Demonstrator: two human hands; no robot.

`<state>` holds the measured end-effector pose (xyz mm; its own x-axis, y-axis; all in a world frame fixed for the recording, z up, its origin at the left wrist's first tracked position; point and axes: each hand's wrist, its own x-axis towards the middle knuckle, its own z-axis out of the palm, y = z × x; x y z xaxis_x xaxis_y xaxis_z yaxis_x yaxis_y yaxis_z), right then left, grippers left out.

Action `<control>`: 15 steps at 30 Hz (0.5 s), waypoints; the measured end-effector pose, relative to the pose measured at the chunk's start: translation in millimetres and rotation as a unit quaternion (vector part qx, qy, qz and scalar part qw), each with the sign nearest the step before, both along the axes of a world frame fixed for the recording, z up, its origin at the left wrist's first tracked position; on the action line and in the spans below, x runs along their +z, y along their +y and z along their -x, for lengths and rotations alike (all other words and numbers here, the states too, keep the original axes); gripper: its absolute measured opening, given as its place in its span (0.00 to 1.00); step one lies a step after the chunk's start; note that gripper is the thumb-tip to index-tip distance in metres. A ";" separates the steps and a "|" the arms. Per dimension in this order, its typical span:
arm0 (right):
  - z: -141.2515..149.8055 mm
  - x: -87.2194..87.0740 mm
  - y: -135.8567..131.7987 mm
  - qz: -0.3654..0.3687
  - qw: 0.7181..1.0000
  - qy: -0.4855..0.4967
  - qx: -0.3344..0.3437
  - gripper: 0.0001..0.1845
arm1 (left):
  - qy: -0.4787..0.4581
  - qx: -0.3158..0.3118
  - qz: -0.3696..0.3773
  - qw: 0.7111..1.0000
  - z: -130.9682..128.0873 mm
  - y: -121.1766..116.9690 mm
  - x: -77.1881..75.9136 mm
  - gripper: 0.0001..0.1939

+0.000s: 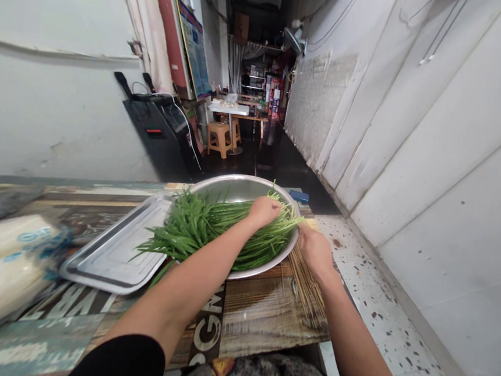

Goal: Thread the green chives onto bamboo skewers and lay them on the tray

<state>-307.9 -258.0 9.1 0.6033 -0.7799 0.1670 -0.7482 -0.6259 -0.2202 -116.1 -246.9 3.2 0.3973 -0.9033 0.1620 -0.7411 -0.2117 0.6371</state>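
Observation:
A large steel bowl (246,180) holds a heap of long green garlic chives (206,222), their leafy tips hanging over the left rim and their pale stems pointing right. My left hand (266,211) reaches over the heap, fingers curled closed around stems near the cut ends. At the bowl's right rim is my right hand (314,249), its fingertips pinched where a few pale stem ends reach them; its grip is partly hidden. Thin bamboo skewers (306,283) lie in a bundle on the table beneath my right hand and wrist.
A metal tray (116,246) lies left of the bowl, under the overhanging leaves. Plastic-wrapped white packages (7,266) sit at the table's left. A blue object (299,196) is behind the bowl. Farther off stand a white table (229,109) and stools (220,137).

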 end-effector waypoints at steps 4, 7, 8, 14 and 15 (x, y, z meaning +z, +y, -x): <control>-0.3 -0.2 -1.0 0.001 1.000 0.010 -0.004 0.23 | 0.000 -0.004 0.002 1.000 1.2 1.2 1.8 0.13; -0.4 0.0 -1.2 0.002 1.000 0.010 -0.004 0.23 | 0.003 0.006 0.006 1.000 2.3 2.2 3.3 0.13; -0.5 0.3 -1.0 0.002 1.000 0.009 -0.002 0.23 | 0.004 0.008 0.007 1.000 2.6 2.3 3.5 0.13; -1.8 2.7 0.2 0.005 1.000 0.015 -0.003 0.22 | 0.007 -0.005 0.020 1.000 1.8 1.5 -0.1 0.13; -2.1 2.9 0.5 0.006 1.000 0.015 -0.003 0.22 | 0.006 -0.009 0.022 1.000 1.4 1.4 -0.9 0.13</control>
